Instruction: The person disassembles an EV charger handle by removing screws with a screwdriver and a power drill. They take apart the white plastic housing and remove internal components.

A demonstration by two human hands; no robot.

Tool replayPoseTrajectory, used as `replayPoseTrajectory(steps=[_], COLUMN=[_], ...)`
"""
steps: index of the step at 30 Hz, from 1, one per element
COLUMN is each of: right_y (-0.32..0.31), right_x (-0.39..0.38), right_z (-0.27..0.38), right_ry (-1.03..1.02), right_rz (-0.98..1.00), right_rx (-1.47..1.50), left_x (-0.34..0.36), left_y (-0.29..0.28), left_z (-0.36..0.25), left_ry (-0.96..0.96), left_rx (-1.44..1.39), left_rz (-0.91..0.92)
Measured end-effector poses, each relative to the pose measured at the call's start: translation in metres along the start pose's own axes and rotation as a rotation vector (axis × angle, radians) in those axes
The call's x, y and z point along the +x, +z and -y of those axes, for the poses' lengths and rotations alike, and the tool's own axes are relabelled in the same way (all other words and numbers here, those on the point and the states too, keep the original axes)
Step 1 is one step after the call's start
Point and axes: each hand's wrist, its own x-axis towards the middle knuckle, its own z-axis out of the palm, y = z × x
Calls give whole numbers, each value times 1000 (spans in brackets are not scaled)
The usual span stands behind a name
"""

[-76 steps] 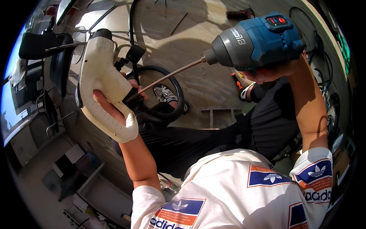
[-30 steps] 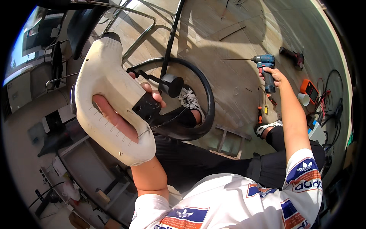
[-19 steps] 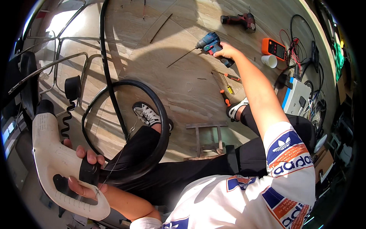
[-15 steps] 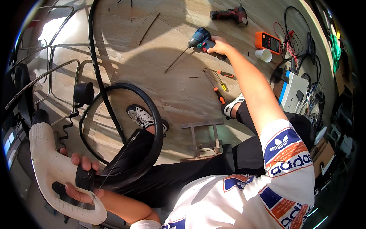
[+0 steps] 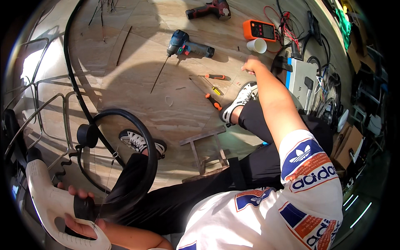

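My left hand grips the white handle of a charging gun at lower left, fingers wrapped round its black collar and thumb through the loop. A thick black cable coils from it over my left leg. A thin wire rises beside this hand. My right hand hovers over the floor near a white paper cup, fingers bent and slightly apart, nothing visible in them. Away to its left, a blue-black cordless drill with a long bit lies on the floor, untouched.
A red-black drill and an orange multimeter lie at the back. Screwdrivers lie before my right shoe. A small wooden stool stands between my legs. Wires surround a grey box at right; a metal rack stands left.
My right hand has let go of the blue-black drill and moved back from it toward me. The drill now rests on the floor. My left hand still holds the charging gun; the view has shifted.
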Motion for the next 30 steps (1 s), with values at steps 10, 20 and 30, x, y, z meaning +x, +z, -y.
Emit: replayPoseTrajectory(steps=[10, 20, 30], right_y=[50, 14, 102], right_x=[42, -60, -464], right_z=[-38, 129, 274], right_ry=[-196, -389, -1151], right_rz=[-433, -384, 825], right_rx=[-174, 326, 967], left_x=[10, 20, -36], left_y=[-5, -5, -21], left_z=[4, 5, 12], left_ry=[74, 340, 147], left_rx=[56, 235, 144], left_rz=[-242, -517, -405])
